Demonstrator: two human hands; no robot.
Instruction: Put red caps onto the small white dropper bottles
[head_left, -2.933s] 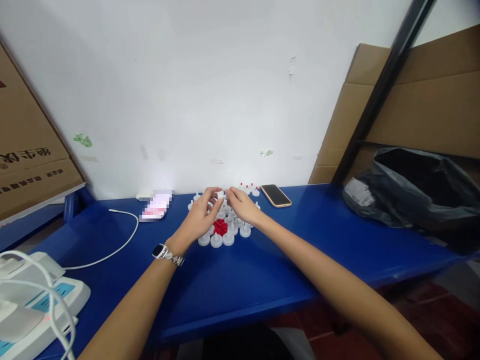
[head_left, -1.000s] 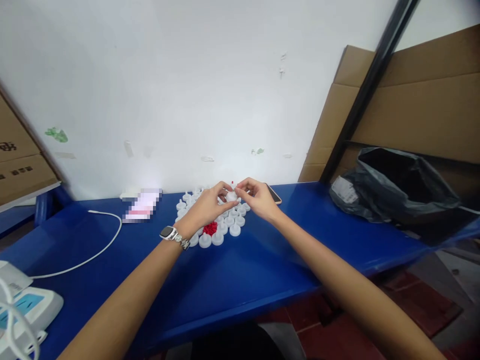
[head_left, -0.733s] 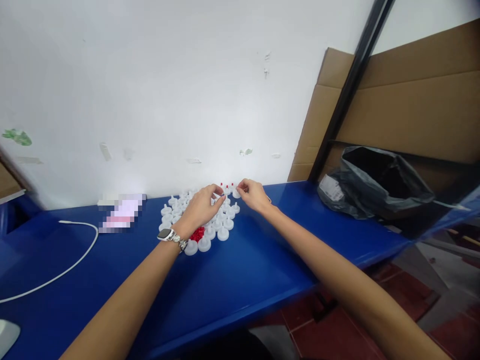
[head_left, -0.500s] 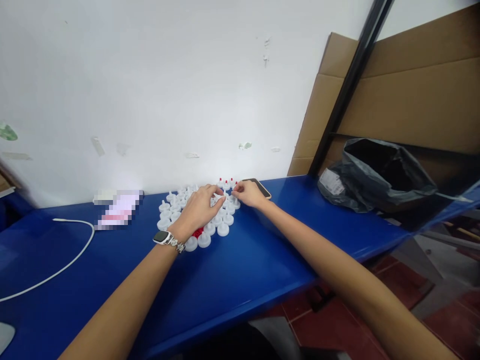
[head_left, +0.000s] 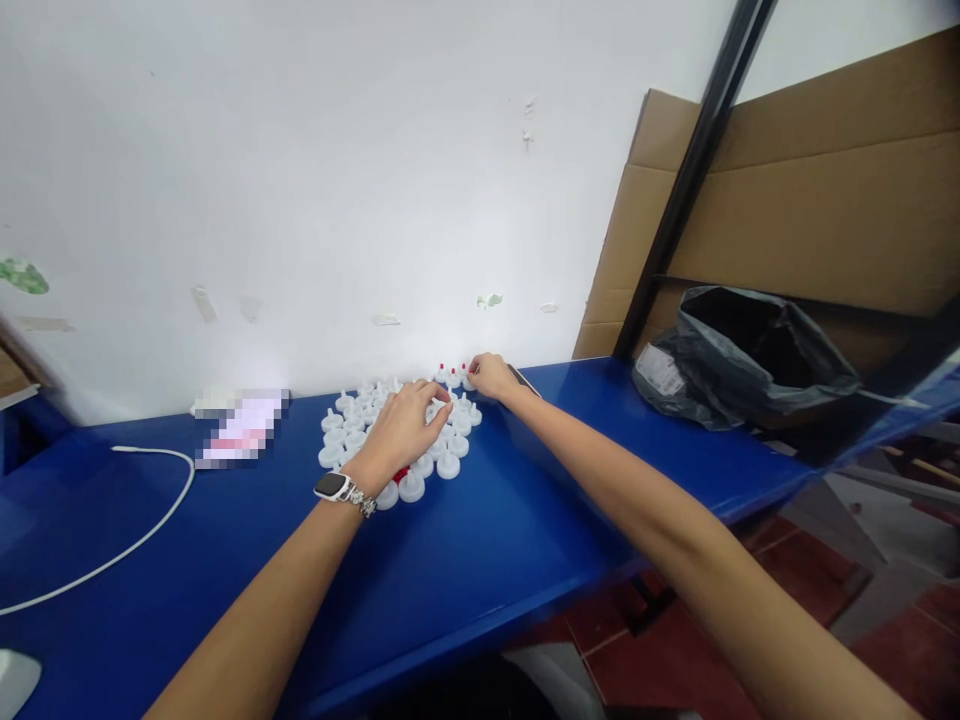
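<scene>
White caps [head_left: 352, 432] (clustered), both hands [head_left: 405, 425] over them

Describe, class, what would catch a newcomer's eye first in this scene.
A cluster of small white nozzle caps sits mid-table on the bright blue table, a few red-tipped caps at the back by the wall. The left hand, with a watch on its wrist, and the right hand work over them. A black plastic bag slumps at the right.
</scene>
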